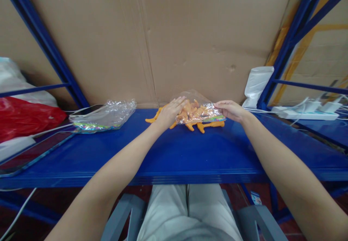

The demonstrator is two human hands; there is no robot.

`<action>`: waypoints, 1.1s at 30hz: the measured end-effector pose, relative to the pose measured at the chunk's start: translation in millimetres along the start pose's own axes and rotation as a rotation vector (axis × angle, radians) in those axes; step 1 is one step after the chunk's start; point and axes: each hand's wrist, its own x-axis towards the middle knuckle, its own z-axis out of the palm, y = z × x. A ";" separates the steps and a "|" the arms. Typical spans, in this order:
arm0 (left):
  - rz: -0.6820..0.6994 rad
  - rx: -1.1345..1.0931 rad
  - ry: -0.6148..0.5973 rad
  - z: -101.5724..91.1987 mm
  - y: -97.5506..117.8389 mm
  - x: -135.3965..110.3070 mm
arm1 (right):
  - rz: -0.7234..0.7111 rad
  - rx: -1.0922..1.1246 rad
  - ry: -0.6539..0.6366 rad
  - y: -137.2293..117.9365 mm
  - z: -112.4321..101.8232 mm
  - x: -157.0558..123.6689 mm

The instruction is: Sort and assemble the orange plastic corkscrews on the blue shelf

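A clear plastic bag (pixel 202 107) with a coloured strip along its edge lies at the back of the blue shelf (pixel 179 154), over a heap of small orange plastic toy pieces (pixel 190 114). My left hand (pixel 170 113) rests flat on the bag's left side, fingers stretched over the orange pieces. My right hand (pixel 230 109) pinches the bag's right edge near the coloured strip. A few orange pieces (pixel 210 125) stick out from under the bag toward me.
A second clear bag (pixel 104 115) lies to the left on the shelf, with a tablet-like flat screen (pixel 32 154) and a red bag (pixel 24 115) further left. A white pouch (pixel 257 85) and a white power strip (pixel 307 113) sit right. Cardboard backs the shelf.
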 end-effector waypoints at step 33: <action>-0.776 -1.003 0.413 13.9 0.8 13.6 | 0.029 0.121 -0.014 2.5 9.6 -0.9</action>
